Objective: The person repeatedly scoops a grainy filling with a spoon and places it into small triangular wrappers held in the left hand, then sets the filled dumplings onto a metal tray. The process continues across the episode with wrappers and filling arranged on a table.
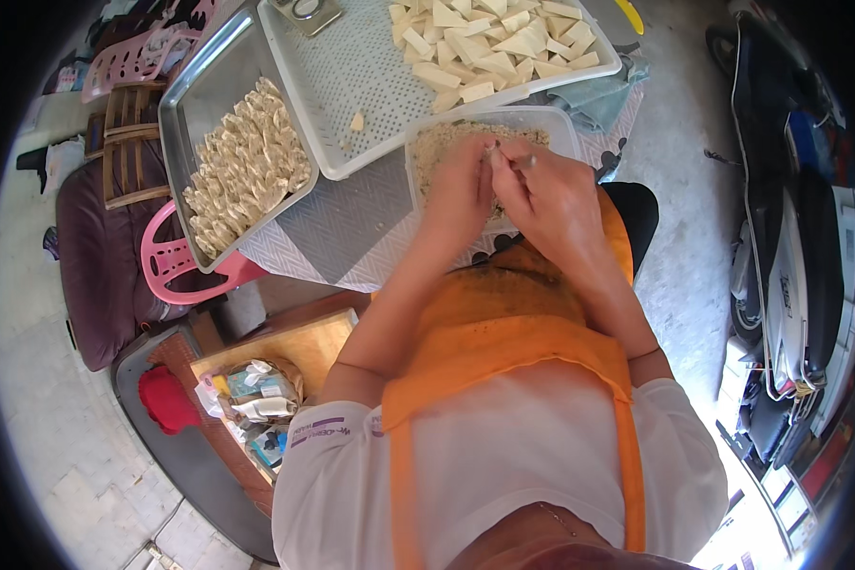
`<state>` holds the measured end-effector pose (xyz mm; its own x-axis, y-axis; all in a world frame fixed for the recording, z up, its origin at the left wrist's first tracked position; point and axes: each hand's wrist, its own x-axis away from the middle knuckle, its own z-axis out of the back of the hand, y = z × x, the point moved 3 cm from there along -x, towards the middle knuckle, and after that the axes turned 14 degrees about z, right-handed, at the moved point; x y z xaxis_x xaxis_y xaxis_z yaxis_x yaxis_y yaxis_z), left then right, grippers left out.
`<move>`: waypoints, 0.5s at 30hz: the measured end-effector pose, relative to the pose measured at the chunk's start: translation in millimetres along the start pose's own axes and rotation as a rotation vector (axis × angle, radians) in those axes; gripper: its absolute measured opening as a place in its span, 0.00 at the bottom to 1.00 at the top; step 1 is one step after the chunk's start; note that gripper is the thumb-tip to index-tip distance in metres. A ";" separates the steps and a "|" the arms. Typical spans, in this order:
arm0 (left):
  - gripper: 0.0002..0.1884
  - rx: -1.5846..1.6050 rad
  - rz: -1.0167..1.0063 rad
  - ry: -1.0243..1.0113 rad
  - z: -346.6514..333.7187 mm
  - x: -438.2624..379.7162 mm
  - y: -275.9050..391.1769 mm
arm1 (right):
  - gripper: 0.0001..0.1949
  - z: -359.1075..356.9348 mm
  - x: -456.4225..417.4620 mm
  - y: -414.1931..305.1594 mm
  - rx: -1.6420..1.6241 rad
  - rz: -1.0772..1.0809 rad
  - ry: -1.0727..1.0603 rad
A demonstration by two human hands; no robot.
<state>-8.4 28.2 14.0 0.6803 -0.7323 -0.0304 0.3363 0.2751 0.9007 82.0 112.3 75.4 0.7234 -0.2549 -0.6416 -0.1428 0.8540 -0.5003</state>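
Observation:
Both hands meet over a translucent plastic container (566, 132) of crumbly, pale brown mixture (434, 142). The fingertips of my left hand (463, 178) and my right hand (548, 185) close together around a small item, mostly hidden between them; a bit of something pale shows at the right fingers. Behind the container, a white perforated plastic tray (349, 167) holds a heap of pale wedge-cut pieces, likely tofu (499, 43), and one small loose piece (357, 121). At the left, a metal tray (171, 128) bears rows of coated pieces (246, 167).
A metal object (310, 14) lies in the white tray's far corner. A blue-green cloth (602, 100) hangs by the table's right edge. Pink plastic chair (178, 267) and wooden table with a basket (285, 377) stand at left; a scooter (784, 271) stands right.

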 end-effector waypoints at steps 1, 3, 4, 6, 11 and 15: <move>0.13 -0.191 -0.110 0.098 1.0 -1.3 -1.2 | 0.06 3.3 -1.6 -3.2 0.018 0.045 0.019; 0.10 -0.172 -0.071 0.069 5.5 -5.5 -9.1 | 0.05 20.8 -1.1 -3.8 0.000 0.009 0.121; 0.09 -0.162 -0.052 0.054 8.4 -6.5 -11.2 | 0.05 28.4 1.1 -1.6 -0.008 -0.009 0.171; 0.09 0.379 0.315 -0.154 11.2 -7.7 -16.4 | 0.05 32.7 6.3 11.7 -0.092 -0.195 0.186; 0.08 1.025 0.556 -0.242 4.8 -5.4 -14.2 | 0.08 29.3 26.4 32.3 -0.549 -0.620 0.368; 0.08 1.052 0.522 -0.338 2.3 -4.9 -29.4 | 0.08 20.7 36.3 36.3 -0.685 -0.645 0.360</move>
<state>-23.1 22.3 -11.3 0.3202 -0.8527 0.4128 -0.7239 0.0608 0.6872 117.0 143.4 46.0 0.5685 -0.7951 -0.2112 -0.2351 0.0890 -0.9679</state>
